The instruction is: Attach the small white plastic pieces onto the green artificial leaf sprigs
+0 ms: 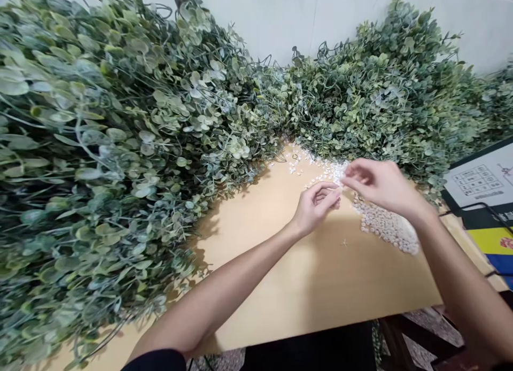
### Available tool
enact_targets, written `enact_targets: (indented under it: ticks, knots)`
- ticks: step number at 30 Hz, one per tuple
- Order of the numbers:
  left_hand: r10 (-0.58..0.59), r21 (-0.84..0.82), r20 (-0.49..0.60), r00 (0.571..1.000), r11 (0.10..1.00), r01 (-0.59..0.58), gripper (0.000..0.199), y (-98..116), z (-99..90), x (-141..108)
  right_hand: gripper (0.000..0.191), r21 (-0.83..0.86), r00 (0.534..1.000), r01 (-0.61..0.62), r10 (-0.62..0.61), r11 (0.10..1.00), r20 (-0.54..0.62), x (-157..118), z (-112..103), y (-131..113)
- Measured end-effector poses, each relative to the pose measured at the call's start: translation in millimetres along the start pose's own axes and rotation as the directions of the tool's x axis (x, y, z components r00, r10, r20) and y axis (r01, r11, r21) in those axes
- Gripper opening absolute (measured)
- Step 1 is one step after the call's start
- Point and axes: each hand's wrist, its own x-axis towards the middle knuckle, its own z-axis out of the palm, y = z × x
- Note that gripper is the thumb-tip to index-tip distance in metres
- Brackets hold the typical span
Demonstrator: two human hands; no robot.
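My left hand (316, 205) is over the middle of the table, its fingers pinched together at a small pale piece too tiny to make out. Close beside it on the right, my right hand (371, 184) has thumb and fingertips closed near the same spot; what they hold, if anything, is hidden. Small white pieces (331, 170) lie scattered behind and partly under the hands. A pile of small beige round pieces (387, 227) spreads below my right wrist. One thin white star-shaped piece (344, 243) lies alone in front of my hands.
Leafy green artificial foliage (132, 125) covers the left of the wooden table (256, 285), and more foliage (380, 98) lines the back right. A printed board (481, 181) and dark cords are at the right edge. A pale wall (288, 18) stands behind.
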Motion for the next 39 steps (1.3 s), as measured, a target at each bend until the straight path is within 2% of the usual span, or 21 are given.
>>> enact_targets:
  ticks: [3, 5, 7, 10, 13, 16, 18, 20, 23, 26, 28, 30, 32, 34, 35, 37, 39]
  knots:
    - [-0.012, -0.041, -0.018, 1.0, 0.999, 0.011, 0.046, 2.4, 0.0, 1.8, 0.035, -0.132, 0.98, -0.112, 0.088, 0.985, -0.177, 57.6, 45.2, -2.6]
    - [-0.018, -0.039, -0.027, 0.999, 0.999, 0.017, 0.047, 3.9, -0.3, 2.8, 0.042, -0.203, 0.973, -0.158, 0.118, 0.966, -0.198, 82.1, 67.8, -1.7]
    - [-0.024, -0.029, -0.033, 0.999, 0.999, 0.023, 0.049, 4.8, -0.6, 3.6, 0.04, -0.204, 0.975, -0.138, 0.096, 0.969, -0.203, 97.2, 79.0, -0.1]
    - [-0.035, -0.014, -0.031, 0.999, 0.999, 0.035, 0.052, 5.4, -0.9, 4.1, 0.032, -0.04, 0.951, -0.007, -0.006, 0.999, -0.308, 105.8, 74.5, -0.2]
    - [-0.039, -0.002, -0.035, 0.999, 0.999, 0.039, 0.053, 5.9, -0.9, 4.3, 0.02, 0.137, 0.878, 0.133, -0.052, 0.982, -0.477, 100.1, 50.6, -8.0]
    - [-0.039, -0.013, -0.055, 0.998, 0.999, 0.039, 0.052, 5.8, -1.0, 4.6, 0.013, 0.258, 0.834, 0.222, -0.046, 0.94, -0.549, 83.9, 16.7, -21.9]
    - [-0.041, -0.036, -0.083, 0.996, 0.999, 0.038, 0.051, 4.8, -1.4, 5.6, 0.009, 0.377, 0.844, 0.272, -0.031, 0.885, -0.535, 70.5, -5.5, -28.3]
    - [-0.045, -0.078, -0.119, 0.992, 0.996, 0.035, 0.051, 3.2, -2.8, 7.5, 0.009, 0.51, 0.875, 0.307, -0.028, 0.804, -0.483, 57.5, -22.8, -27.1]
    - [-0.078, -0.168, -0.167, 0.983, 0.985, 0.05, 0.057, 2.4, -6.2, 11.1, 0.013, 0.674, 0.932, 0.303, -0.061, 0.673, -0.358, 39.9, -31.8, -8.7]
    - [-0.126, -0.23, -0.169, 0.978, 0.969, 0.085, 0.063, 5.6, -8.3, 12.4, 0.013, 0.767, 0.985, 0.173, -0.114, 0.618, -0.13, 22.3, -16.7, 20.2]
    - [-0.137, -0.209, -0.134, 0.981, 0.972, 0.107, 0.061, 8.8, -7.8, 11.3, 0.013, 0.787, 0.992, 0.046, -0.121, 0.616, 0.037, 10.5, 3.8, 38.2]
    - [-0.131, -0.13, -0.111, 0.985, 0.985, 0.116, 0.056, 11.1, -6.4, 9.3, 0.015, 0.794, 0.993, -0.049, -0.057, 0.606, 0.105, 0.6, 27.5, 52.7]
    - [-0.122, -0.067, -0.068, 0.99, 0.991, 0.118, 0.049, 11.7, -5.2, 7.5, 0.02, 0.836, 0.998, -0.064, 0.025, 0.544, 0.06, -5.4, 49.1, 64.4]
    - [-0.102, -0.035, -0.05, 0.994, 0.994, 0.1, 0.041, 10.8, -4.7, 7.0, 0.026, 0.873, 0.992, -0.023, 0.12, 0.487, -0.041, -7.2, 64.4, 75.0]
    - [-0.084, -0.03, -0.064, 0.994, 0.996, 0.082, 0.039, 10.0, -4.8, 7.2, 0.028, 0.873, 0.981, 0.003, 0.17, 0.487, -0.098, -7.0, 69.0, 80.3]
    - [-0.092, -0.032, -0.102, 0.991, 0.995, 0.089, 0.037, 8.0, -5.7, 8.3, 0.028, 0.818, 0.942, 0.044, 0.249, 0.574, -0.226, -6.5, 72.2, 91.4]
    - [-0.068, -0.038, -0.142, 0.988, 0.997, 0.064, 0.034, 5.9, -7.2, 9.4, 0.025, 0.656, 0.894, 0.043, 0.265, 0.754, -0.363, -7.7, 68.8, 102.0]
